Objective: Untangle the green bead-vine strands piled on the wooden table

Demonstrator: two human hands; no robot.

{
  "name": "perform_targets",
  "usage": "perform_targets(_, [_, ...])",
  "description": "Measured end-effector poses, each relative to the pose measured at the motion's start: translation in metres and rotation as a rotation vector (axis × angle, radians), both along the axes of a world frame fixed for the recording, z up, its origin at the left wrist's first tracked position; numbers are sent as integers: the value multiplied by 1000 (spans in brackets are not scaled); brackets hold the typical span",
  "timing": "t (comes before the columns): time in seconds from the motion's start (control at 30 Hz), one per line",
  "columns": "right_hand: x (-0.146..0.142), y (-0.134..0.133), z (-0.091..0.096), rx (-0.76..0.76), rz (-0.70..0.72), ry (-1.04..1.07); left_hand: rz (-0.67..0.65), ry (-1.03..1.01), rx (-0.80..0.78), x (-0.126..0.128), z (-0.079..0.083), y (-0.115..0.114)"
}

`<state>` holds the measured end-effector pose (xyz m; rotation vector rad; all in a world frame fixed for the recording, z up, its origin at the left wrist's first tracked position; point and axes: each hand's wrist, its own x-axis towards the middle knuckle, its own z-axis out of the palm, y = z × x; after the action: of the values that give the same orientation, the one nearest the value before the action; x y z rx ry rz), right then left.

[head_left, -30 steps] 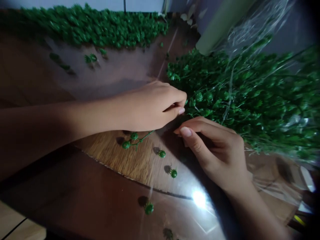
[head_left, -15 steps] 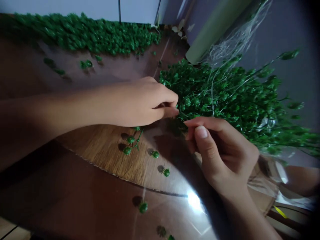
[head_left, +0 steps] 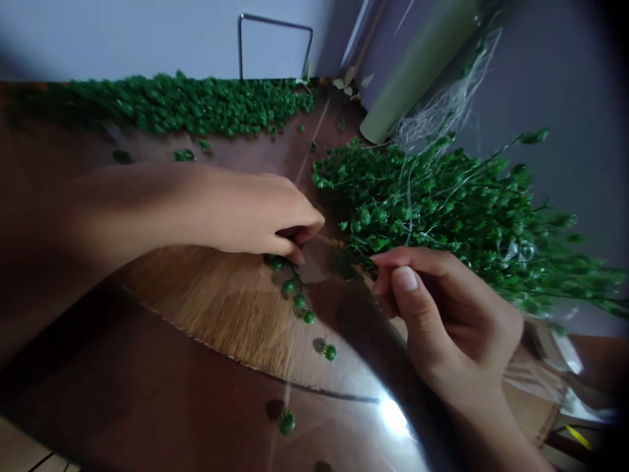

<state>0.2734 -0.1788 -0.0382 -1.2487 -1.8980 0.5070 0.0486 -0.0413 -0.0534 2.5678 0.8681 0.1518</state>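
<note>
Glossy brown tabletop: loose green berry sprigs scattered mid-surface, dense green foliage strip along far edge.

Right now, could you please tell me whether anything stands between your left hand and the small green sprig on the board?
Nothing visible does: the sprig lies right under the left hand, its upper end passing beneath the fingers. The right hand is off to the side, by the green bunch.

Head camera looks forward and down over both hands
</note>
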Motion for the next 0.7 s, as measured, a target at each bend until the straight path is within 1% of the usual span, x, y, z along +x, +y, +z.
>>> perform_targets(0.07, [0, 1, 0, -4, -5, 7, -36, 97, -11, -3, 3, -2])
perform_targets(0.1, [-1, 1, 0, -2, -8, 2, -31, 123, -3, -4, 4, -3])
perform_targets(0.2, [-1, 2, 0, 21, -12, -52, 14, 103, 29, -6, 10, -6])
perform_targets(0.33, [-3, 5, -1, 83, 14, -206, -24, 21, 50, -1, 14, -12])
perform_targets(0.43, [-7, 8, -5, 112, 80, -314, -30, -56, 98, 5, 7, -16])
perform_targets(0.53, [-11, 13, -11, 138, 104, -370, -31, -123, 117, 10, -2, -18])
perform_targets(0.6, [-13, 16, -15, 145, 113, -404, -44, -145, 93, 13, -7, -19])
perform_targets(0.7, [-12, 18, -20, 131, 161, -437, -51, -161, 33, 18, -9, -22])
